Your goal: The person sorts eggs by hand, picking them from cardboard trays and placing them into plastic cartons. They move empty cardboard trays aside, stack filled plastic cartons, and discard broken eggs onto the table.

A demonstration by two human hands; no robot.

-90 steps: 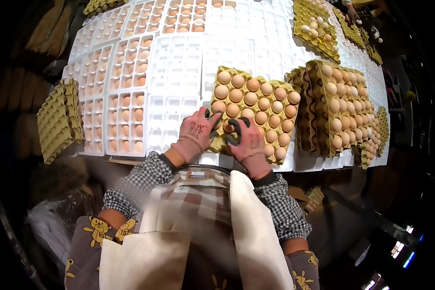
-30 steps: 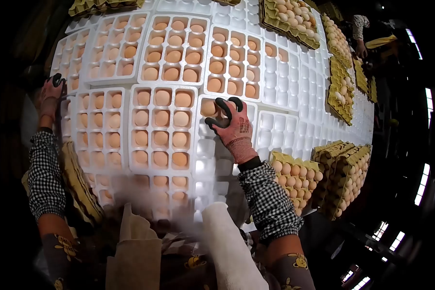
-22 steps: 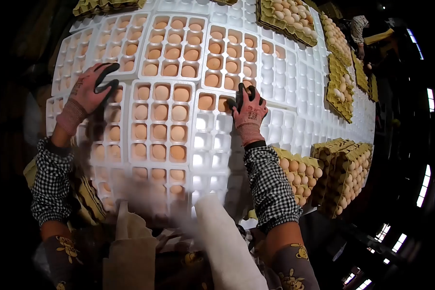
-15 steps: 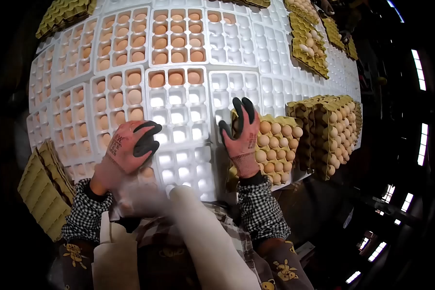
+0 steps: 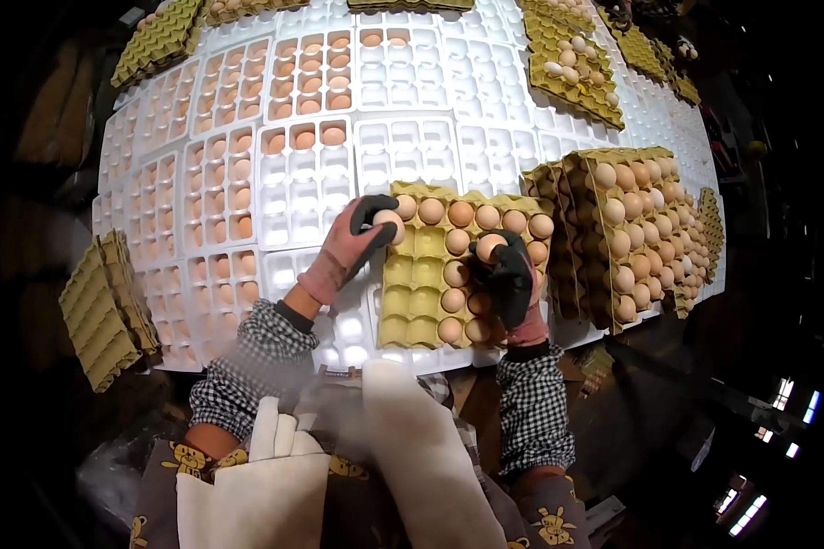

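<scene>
Both my hands wear pink gloves with dark fingers. My left hand (image 5: 350,245) is closed on a brown egg (image 5: 389,226), at the left edge of a yellow-green egg tray (image 5: 410,302). Over the right part of that tray, my right hand (image 5: 515,288) grips another egg (image 5: 491,248) between thumb and fingers. Eggs fill the tray's back row and stand in its right part; the cups at its left front are bare. My right hand hides some of the eggs there. Left of it, a white foam tray (image 5: 304,188) holds 3 eggs in its back row.
Several foam trays with eggs (image 5: 218,188) cover the left of the table. A tall stack of full egg trays (image 5: 604,242) stands close on the right. Egg trays without eggs (image 5: 110,311) lean at the left edge. Further back lies a tray with loose eggs (image 5: 572,78).
Both hands were open and held nothing; now each has an egg. My left hand has moved right to the egg tray, and my right hand has come over its eggs. The view has shifted.
</scene>
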